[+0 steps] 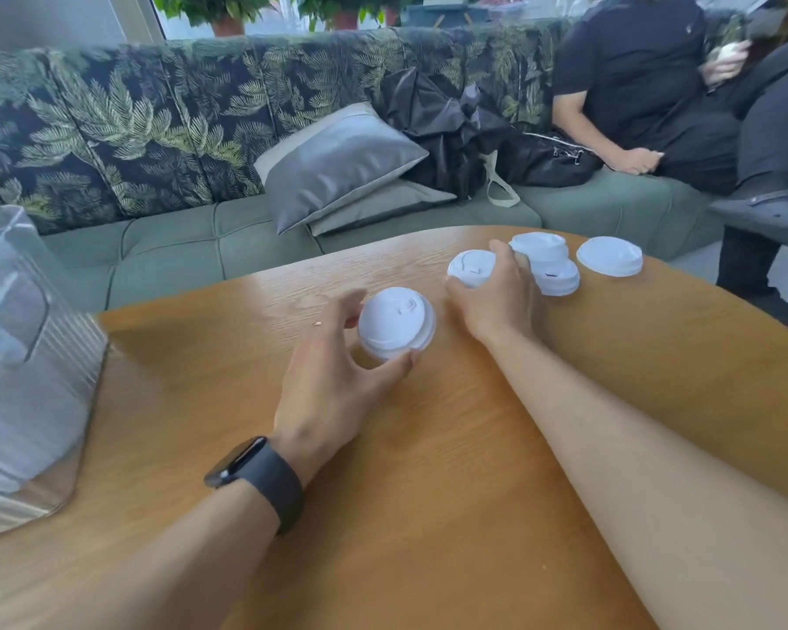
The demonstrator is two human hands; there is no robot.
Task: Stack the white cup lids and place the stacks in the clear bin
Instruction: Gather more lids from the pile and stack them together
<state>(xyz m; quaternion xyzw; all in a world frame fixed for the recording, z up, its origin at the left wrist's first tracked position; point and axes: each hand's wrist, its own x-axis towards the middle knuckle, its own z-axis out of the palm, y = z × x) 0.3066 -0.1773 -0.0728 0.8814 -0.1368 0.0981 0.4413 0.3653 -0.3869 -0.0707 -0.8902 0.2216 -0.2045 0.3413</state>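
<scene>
no readable text, labels, brands or numbers on anything in view

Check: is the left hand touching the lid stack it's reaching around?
Touching. The head view shows the left hand with its thumb against the near rim of the lid stack and its fingers curled round the far side.

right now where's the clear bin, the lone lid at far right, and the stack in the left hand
clear bin [42, 356], head view, on its ribbed side wall
lone lid [609, 256], head view, on its flat top
lid stack [394, 322], head view, on the top lid's dome
left hand [333, 388], head view, on its back
</scene>
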